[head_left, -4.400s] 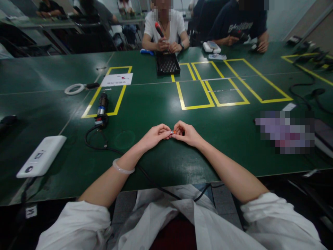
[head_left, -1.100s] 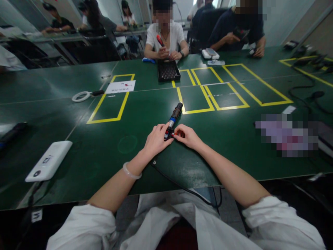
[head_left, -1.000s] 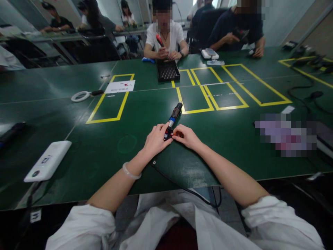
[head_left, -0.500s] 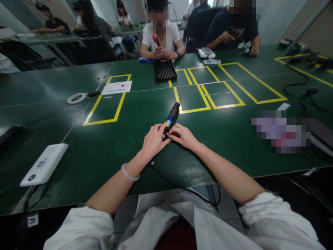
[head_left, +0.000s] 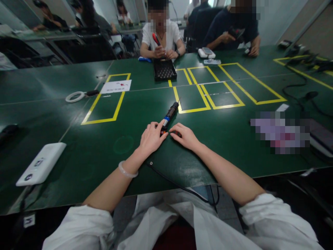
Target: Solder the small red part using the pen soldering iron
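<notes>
A black electric screwdriver (head_left: 169, 114) with a blue band lies on the green table (head_left: 145, 104), its tip pointing away from me. My left hand (head_left: 150, 138) rests on the table and grips its near end between thumb and fingers. My right hand (head_left: 184, 135) is pinched against the same near end, where a small red part shows; what its fingertips hold is too small to name. A black cable (head_left: 171, 180) runs from the tool back over the table edge toward my lap.
Yellow tape rectangles (head_left: 104, 104) mark the table. A white flat device (head_left: 39, 166) lies at the near left, a white ring (head_left: 74, 97) and a paper sheet (head_left: 116, 86) farther left. Across the table a black tray (head_left: 163, 69) sits before a seated person; other people sit nearby. Cables lie at right.
Earlier the screwdriver lay in the left yellow rectangle and both hands pinched a small red part. Now the tool lies in front of me between my hands. In the last second they barely moved.
</notes>
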`<state>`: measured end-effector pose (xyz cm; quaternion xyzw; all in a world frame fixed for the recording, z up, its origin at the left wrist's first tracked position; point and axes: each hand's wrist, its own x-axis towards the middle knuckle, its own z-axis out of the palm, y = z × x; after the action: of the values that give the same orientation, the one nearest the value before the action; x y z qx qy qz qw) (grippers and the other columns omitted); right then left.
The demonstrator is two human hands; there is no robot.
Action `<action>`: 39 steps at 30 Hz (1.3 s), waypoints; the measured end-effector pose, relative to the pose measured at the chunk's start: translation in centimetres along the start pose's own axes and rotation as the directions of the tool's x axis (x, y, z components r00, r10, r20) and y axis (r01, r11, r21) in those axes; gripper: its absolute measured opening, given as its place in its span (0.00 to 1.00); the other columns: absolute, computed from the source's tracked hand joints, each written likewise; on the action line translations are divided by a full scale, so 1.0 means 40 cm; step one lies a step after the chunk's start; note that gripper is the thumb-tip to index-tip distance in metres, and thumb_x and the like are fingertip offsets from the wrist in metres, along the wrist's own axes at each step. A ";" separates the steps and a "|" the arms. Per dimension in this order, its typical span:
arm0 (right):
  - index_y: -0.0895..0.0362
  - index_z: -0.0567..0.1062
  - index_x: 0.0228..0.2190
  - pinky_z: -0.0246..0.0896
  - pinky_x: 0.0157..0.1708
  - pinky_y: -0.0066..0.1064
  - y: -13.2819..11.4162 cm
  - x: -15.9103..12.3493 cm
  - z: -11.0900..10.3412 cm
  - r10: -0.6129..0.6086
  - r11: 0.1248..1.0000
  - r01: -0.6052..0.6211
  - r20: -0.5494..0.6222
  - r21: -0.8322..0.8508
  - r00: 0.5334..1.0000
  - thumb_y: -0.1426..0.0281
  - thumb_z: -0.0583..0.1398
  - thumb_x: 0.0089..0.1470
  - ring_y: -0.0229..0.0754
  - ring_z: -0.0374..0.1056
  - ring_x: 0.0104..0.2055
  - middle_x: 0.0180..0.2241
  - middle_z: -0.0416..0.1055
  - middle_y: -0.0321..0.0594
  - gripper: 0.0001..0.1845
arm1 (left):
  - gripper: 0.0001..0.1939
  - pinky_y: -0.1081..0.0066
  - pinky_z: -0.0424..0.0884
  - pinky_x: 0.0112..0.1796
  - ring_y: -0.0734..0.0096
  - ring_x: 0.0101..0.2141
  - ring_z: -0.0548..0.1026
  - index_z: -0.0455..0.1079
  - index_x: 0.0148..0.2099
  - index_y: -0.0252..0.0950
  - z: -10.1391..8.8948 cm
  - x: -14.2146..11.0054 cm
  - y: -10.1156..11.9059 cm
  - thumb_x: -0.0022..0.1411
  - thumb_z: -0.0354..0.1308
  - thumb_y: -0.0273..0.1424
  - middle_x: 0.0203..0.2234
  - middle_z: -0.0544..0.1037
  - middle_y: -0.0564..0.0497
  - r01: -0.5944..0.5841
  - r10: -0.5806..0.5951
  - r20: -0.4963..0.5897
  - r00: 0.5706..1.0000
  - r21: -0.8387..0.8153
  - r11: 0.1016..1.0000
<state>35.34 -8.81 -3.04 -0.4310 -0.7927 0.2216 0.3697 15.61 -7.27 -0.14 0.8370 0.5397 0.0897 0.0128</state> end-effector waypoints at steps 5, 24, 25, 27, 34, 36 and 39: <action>0.55 0.74 0.39 0.61 0.38 0.30 0.018 -0.001 -0.013 0.019 1.000 -0.019 0.005 0.003 1.000 0.70 0.57 0.62 0.39 0.67 0.35 0.38 0.69 0.40 0.06 | 0.33 0.58 0.70 0.47 0.51 0.50 0.67 0.50 0.72 0.45 -0.012 0.007 -0.078 0.68 0.48 0.45 0.53 0.66 0.40 0.074 -0.072 0.056 0.996 -0.039 0.996; 0.56 0.75 0.36 0.60 0.37 0.30 0.027 0.002 -0.007 0.032 0.999 -0.033 0.026 0.029 0.999 0.71 0.57 0.61 0.39 0.66 0.35 0.35 0.70 0.39 0.06 | 0.37 0.47 0.64 0.51 0.45 0.53 0.65 0.54 0.70 0.49 -0.091 -0.027 -0.592 0.62 0.54 0.50 0.58 0.64 0.41 0.717 -0.719 0.011 0.695 0.056 0.695; 0.56 0.75 0.36 0.60 0.37 0.30 0.028 0.002 -0.007 0.034 0.999 -0.035 0.026 0.031 0.999 0.71 0.57 0.61 0.38 0.66 0.35 0.35 0.70 0.39 0.06 | 0.37 0.47 0.65 0.50 0.45 0.53 0.66 0.54 0.70 0.49 -0.098 -0.034 -0.597 0.62 0.53 0.50 0.58 0.64 0.41 0.737 -0.738 0.005 0.674 0.064 0.673; 0.56 0.75 0.36 0.60 0.36 0.30 0.027 0.002 -0.007 0.040 0.999 -0.041 0.030 0.034 0.999 0.71 0.57 0.61 0.38 0.66 0.35 0.36 0.70 0.39 0.06 | 0.37 0.48 0.65 0.49 0.46 0.52 0.67 0.56 0.70 0.47 -0.105 -0.046 -0.599 0.61 0.54 0.51 0.59 0.65 0.41 0.758 -0.759 -0.020 0.651 0.064 0.649; 0.56 0.76 0.36 0.60 0.36 0.30 0.021 0.003 -0.013 0.051 0.998 -0.053 0.043 0.045 0.998 0.73 0.58 0.60 0.38 0.66 0.35 0.37 0.70 0.40 0.06 | 0.32 0.50 0.66 0.48 0.48 0.48 0.70 0.64 0.61 0.35 -0.087 -0.052 -0.574 0.59 0.61 0.43 0.52 0.71 0.40 0.774 -0.762 -0.173 0.625 0.006 0.633; 0.56 0.76 0.36 0.60 0.36 0.30 0.021 0.003 -0.013 0.049 0.998 -0.050 0.043 0.044 0.998 0.73 0.58 0.60 0.38 0.66 0.35 0.37 0.70 0.40 0.06 | 0.27 0.51 0.66 0.47 0.50 0.47 0.70 0.67 0.56 0.32 -0.080 -0.049 -0.574 0.58 0.62 0.41 0.50 0.72 0.40 0.777 -0.763 -0.192 0.617 -0.006 0.629; 0.56 0.75 0.36 0.60 0.36 0.29 0.021 0.004 -0.013 0.044 0.998 -0.046 0.037 0.040 0.998 0.72 0.58 0.60 0.38 0.66 0.34 0.36 0.70 0.40 0.06 | 0.21 0.53 0.68 0.45 0.50 0.47 0.70 0.70 0.50 0.33 -0.079 -0.047 -0.575 0.57 0.63 0.40 0.49 0.72 0.41 0.760 -0.746 -0.171 0.644 0.032 0.649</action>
<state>36.13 -8.22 -3.21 -0.4370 -0.7846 0.2539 0.3592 -6.38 0.37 -0.03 0.5273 0.8422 0.1083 -0.0321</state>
